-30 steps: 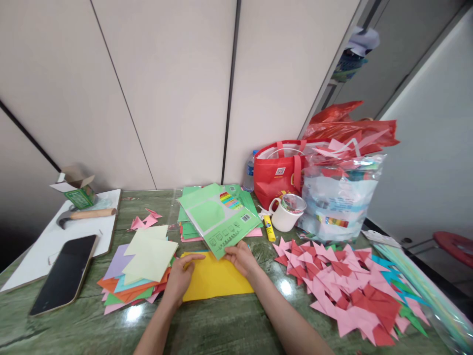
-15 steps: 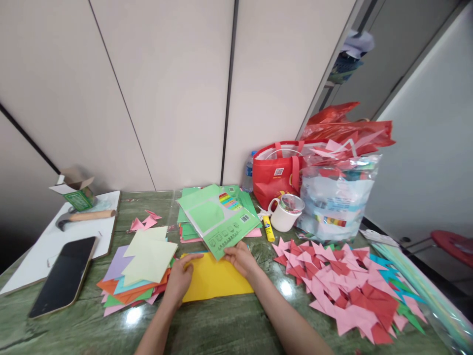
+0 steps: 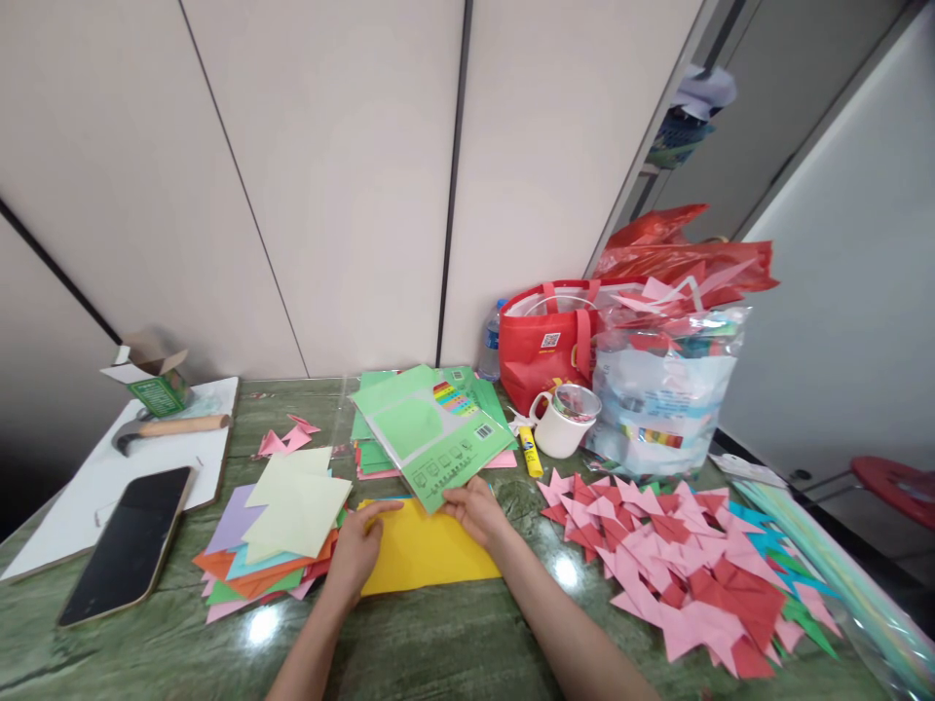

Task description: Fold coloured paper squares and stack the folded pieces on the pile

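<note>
A yellow paper sheet (image 3: 428,550) lies flat on the green marble table (image 3: 438,643) in front of me. My left hand (image 3: 357,545) rests on its left part, fingers stretched toward the far edge. My right hand (image 3: 474,511) presses on the sheet's far edge with fingers laid flat. Just beyond the hands lies a green paper pack (image 3: 430,433) on a stack of green sheets.
A fan of coloured square sheets (image 3: 281,535) lies at the left, a phone (image 3: 128,545) and hammer (image 3: 168,425) on a white board further left. Folded pink and red paper pieces (image 3: 687,570) cover the right. A mug (image 3: 566,419), glue stick (image 3: 530,451), red bag (image 3: 551,341) and plastic bag (image 3: 657,389) stand behind.
</note>
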The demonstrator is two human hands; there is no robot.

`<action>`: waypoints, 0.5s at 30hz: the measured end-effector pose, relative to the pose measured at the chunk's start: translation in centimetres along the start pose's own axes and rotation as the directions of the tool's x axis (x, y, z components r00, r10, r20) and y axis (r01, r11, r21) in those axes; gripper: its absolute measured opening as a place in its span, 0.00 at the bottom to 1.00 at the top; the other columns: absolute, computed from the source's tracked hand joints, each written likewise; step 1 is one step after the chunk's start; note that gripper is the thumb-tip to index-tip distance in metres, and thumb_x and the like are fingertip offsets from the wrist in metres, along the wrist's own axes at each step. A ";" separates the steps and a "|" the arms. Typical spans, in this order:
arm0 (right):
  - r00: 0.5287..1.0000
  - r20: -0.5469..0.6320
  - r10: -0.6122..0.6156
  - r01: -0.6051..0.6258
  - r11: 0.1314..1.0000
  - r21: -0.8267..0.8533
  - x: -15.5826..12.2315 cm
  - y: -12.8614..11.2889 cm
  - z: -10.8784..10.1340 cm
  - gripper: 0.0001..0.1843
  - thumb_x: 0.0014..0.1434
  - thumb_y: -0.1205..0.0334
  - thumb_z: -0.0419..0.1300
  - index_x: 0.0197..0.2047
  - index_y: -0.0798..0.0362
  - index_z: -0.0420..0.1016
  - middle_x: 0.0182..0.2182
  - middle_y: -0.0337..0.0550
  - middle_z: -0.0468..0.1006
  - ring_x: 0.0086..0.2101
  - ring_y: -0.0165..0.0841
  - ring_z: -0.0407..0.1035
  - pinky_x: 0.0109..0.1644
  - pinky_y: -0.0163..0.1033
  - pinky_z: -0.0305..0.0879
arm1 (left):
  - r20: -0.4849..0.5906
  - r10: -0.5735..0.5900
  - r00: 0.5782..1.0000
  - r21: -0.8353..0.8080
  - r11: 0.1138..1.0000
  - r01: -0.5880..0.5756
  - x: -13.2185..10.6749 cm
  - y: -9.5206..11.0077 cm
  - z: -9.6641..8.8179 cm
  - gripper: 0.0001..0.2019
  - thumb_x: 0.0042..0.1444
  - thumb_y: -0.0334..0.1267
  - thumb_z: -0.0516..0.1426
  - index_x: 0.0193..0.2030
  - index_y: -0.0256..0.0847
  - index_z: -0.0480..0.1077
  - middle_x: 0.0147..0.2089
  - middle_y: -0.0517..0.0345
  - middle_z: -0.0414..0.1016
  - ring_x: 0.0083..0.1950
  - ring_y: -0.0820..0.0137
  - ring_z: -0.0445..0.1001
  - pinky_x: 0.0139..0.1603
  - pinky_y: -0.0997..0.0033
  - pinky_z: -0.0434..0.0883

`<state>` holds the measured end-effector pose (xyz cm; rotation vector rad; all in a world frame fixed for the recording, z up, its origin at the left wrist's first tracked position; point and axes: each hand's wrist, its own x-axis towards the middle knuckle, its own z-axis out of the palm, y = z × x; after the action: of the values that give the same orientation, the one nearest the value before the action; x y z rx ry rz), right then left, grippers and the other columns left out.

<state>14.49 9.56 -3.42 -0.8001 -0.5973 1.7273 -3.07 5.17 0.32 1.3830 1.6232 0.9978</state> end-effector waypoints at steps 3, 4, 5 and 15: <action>1.000 0.010 -0.002 0.002 1.000 -0.015 0.0 0.1 -0.1 0.16 0.34 0.75 0.62 0.31 0.56 0.68 0.32 0.45 0.78 0.33 0.40 0.73 0.36 0.46 0.70 | 0.000 0.008 1.000 -0.010 1.000 -0.008 0.0 0.0 0.0 0.16 0.40 0.28 0.49 0.32 0.43 0.76 0.35 0.58 0.77 0.44 0.63 0.71 0.51 0.66 0.61; 1.000 0.010 -0.006 0.006 1.000 -0.020 0.1 0.1 -0.1 0.16 0.34 0.75 0.62 0.31 0.56 0.68 0.32 0.45 0.78 0.33 0.40 0.73 0.36 0.46 0.70 | 0.003 0.008 1.000 -0.005 1.000 -0.008 0.0 0.0 0.0 0.16 0.40 0.28 0.49 0.32 0.43 0.76 0.34 0.58 0.78 0.43 0.63 0.71 0.50 0.66 0.61; 1.000 0.008 -0.010 0.010 1.000 -0.028 0.1 0.2 -0.1 0.16 0.34 0.75 0.62 0.31 0.56 0.68 0.32 0.45 0.78 0.32 0.39 0.73 0.36 0.46 0.70 | 0.005 0.006 1.000 0.001 1.000 -0.006 0.0 0.1 0.0 0.16 0.40 0.28 0.49 0.32 0.43 0.76 0.34 0.58 0.78 0.43 0.63 0.71 0.49 0.66 0.62; 0.998 0.033 -0.060 0.065 0.985 -0.158 -0.6 -1.0 1.0 0.17 0.35 0.74 0.59 0.33 0.54 0.67 0.29 0.40 0.77 0.30 0.37 0.72 0.31 0.39 0.69 | -0.004 0.029 1.000 0.037 0.999 -0.029 0.2 0.2 -0.1 0.16 0.40 0.25 0.49 0.28 0.44 0.75 0.34 0.59 0.78 0.44 0.63 0.71 0.51 0.64 0.61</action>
<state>14.48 9.22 -1.93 -0.8597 -0.7790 1.6511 -3.13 5.41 0.54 1.4333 1.6370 0.9932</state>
